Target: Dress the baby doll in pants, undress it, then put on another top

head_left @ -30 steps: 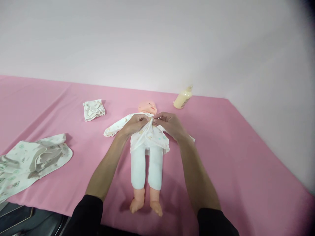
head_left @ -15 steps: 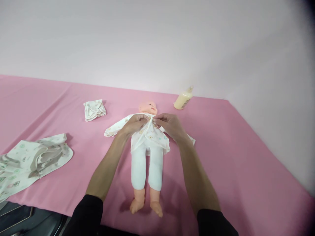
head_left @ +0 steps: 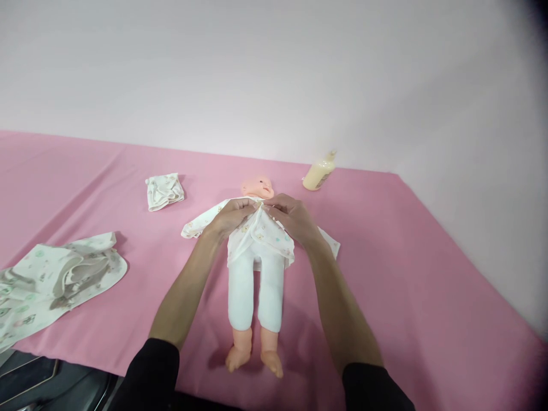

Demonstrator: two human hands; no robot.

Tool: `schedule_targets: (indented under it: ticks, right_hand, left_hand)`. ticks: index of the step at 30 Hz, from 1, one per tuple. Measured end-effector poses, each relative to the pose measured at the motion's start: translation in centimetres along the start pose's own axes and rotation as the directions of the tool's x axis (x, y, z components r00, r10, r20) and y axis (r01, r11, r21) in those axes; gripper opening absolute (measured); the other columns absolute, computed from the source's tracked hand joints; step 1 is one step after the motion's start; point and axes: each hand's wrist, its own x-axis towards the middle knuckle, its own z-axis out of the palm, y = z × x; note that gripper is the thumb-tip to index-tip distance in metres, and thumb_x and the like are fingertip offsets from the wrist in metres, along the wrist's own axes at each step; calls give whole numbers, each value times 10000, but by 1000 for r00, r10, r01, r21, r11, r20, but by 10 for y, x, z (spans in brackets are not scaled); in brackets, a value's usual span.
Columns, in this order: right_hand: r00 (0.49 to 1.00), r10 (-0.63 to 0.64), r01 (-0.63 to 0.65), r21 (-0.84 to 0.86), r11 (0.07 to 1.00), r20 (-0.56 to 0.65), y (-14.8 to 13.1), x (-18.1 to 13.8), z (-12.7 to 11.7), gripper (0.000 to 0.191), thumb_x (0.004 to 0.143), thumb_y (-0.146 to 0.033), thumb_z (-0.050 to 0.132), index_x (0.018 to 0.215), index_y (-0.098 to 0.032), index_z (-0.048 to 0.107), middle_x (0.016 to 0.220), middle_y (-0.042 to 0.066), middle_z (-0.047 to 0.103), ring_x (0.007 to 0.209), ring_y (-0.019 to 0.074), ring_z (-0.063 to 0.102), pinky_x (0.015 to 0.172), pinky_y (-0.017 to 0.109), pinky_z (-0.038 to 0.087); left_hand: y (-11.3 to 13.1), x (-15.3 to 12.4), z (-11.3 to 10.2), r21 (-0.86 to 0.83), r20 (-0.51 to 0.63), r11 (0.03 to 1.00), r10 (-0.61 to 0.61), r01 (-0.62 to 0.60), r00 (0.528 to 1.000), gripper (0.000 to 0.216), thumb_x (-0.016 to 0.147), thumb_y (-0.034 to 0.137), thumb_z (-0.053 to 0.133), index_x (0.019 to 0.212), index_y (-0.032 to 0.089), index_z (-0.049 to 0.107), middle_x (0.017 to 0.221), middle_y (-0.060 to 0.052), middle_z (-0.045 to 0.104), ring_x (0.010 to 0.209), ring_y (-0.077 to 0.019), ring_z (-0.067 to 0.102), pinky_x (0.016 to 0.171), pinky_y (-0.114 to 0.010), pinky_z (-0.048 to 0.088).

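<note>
A baby doll (head_left: 256, 299) lies on its back, head toward the wall and bare feet toward me. It wears a white printed baby shirt (head_left: 268, 235) with the sleeves spread out to both sides. At the upper chest, my left hand (head_left: 235, 214) pinches one front edge of the shirt. My right hand (head_left: 291, 216) pinches the cloth beside it, its fingertips meeting the left ones. The fingers cover whatever fastening lies between them. Below the pinch the shirt fronts fall apart over the doll's white torso.
A pink cloth (head_left: 398, 274) covers the table up to the wall. Behind the doll stands a pump bottle (head_left: 319, 174) of pale yellow liquid. To the left lie a folded printed cloth (head_left: 164, 192) and a crumpled printed garment (head_left: 64, 279). A dark chair (head_left: 55, 382) sits at lower left.
My right hand has shifted slightly left and up, its fingers closing nearer to the left ones at the shirt's edge. The left hand has barely moved.
</note>
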Motion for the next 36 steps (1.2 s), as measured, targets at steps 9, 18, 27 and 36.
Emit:
schedule_targets:
  ticks: [9,18,27,36]
  right_hand:
    - [1000,2,-5,143,990,20,3,5,9,291,816,-456,660,944,-206,734,899,14,609,718,104,508,658,237,418]
    - [988,144,-134,144,981,-61,11,6,10,397,723,-519,744,872,-196,568,677,-29,532,586,98,470,515,220,362]
    - [992,113,-114,11,993,64,-8,-3,4,313,828,-509,639,863,-198,639,681,-4,564,590,111,472,532,252,362]
    - [949,257,-247,-77,966,181,-15,-9,-1,342,766,-521,678,852,-197,613,683,-12,565,586,111,474,520,252,348]
  left_hand:
    - [-1,2,-2,-188,42,982,-29,37,999,332,736,388,778,843,94,668,707,-28,629,642,-99,572,635,-223,421]
    - [-3,3,-4,-184,13,982,-42,44,999,271,741,346,763,813,109,653,702,-25,629,621,-100,569,617,-221,424]
    - [-4,4,-4,-133,27,991,-32,35,999,251,775,355,731,812,122,645,683,-12,590,588,-84,526,571,-211,375]
    - [1,0,1,-33,5,999,-20,20,1000,261,789,377,702,786,131,617,611,28,496,495,-48,394,475,-202,259]
